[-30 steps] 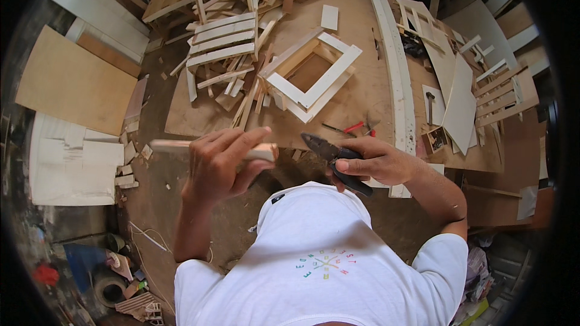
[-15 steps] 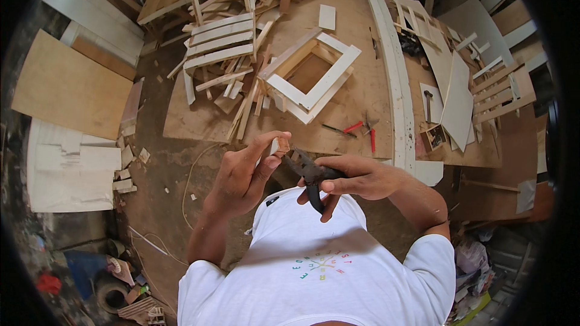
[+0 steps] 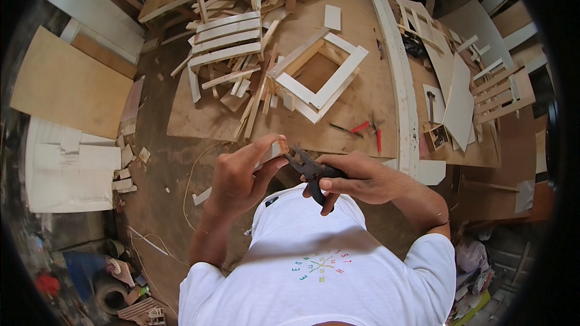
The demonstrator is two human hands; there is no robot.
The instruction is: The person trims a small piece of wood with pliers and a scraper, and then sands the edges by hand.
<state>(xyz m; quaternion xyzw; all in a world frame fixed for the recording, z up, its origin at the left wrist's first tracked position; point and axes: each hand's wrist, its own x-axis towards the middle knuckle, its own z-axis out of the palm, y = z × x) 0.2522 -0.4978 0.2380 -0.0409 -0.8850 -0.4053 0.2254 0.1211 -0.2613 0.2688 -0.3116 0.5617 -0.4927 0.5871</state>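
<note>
Hands [image 3: 237,174] snug around wood [image 3: 270,154] and pliers [image 3: 312,171]

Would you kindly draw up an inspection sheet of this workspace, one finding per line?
Surface: broad brown wooden sheet, bearing a white-and-tan rectangular wooden frame and a red-handled metal tool.
Things in hand: pale wooden strip with a reddish end; dark metal pliers with black handles, jaws parted at that end, contact unclear.
Clutter: heap of pale wooden pieces on the sheet; small pale wood offcuts at left.
Hands: left hand grips the strip; right hand grips the pliers.
Cables: thin pale cord curving over the floor; its kind cannot be told.
Surroundings: large tan wooden board at left; slatted light wooden piece at right.
</note>
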